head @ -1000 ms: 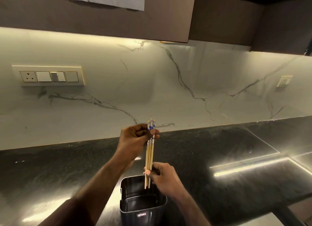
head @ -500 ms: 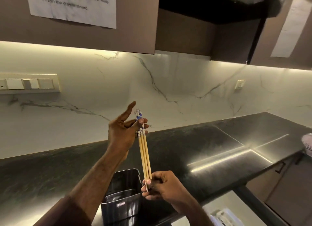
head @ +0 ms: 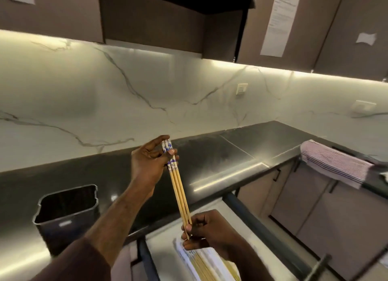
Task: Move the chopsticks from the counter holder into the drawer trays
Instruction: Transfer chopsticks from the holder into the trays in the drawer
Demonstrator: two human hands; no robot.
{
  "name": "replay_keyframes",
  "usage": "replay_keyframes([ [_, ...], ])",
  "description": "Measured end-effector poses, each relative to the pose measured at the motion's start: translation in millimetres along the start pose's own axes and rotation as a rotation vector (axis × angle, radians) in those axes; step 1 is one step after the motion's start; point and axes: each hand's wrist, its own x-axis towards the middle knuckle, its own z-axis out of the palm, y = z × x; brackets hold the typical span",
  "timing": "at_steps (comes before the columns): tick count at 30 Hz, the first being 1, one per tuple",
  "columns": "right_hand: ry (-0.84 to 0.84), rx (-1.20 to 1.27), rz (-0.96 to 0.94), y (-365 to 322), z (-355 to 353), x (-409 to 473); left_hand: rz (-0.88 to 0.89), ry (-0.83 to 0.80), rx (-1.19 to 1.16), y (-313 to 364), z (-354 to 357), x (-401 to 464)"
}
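I hold a small bundle of bamboo chopsticks (head: 178, 188) with blue-and-white patterned tops, tilted nearly upright above the counter's front edge. My left hand (head: 150, 163) pinches their patterned tops; my right hand (head: 207, 231) grips their thin lower tips. The dark metal counter holder (head: 67, 215) stands on the black counter at the left, its inside looking empty. Below my right hand the open drawer (head: 247, 215) shows a white tray (head: 189, 257) with several chopsticks lying in it.
The black counter (head: 220, 154) runs along a marble backsplash and turns a corner at the right. A striped cloth (head: 333, 163) hangs over the counter edge at right. Brown cabinets with paper sheets hang above; lower cabinet doors stand beyond the drawer.
The view swung right and down, so the holder now sits far left and the open drawer appears. Both hands carried the chopsticks away from the holder to above the drawer; my left fingers closed.
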Motion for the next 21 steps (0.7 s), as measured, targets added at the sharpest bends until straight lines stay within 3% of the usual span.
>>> replay_keyframes([
  [10,0.126,-0.036,0.042,57.6,-146.6,-89.2,-0.114,-0.012,-0.044,-51.7,152.3,-69.8],
  [21,0.214,-0.058,0.150,104.5,-203.1,-70.0,-0.191,-0.018,0.052,-129.2,205.4,-72.3],
])
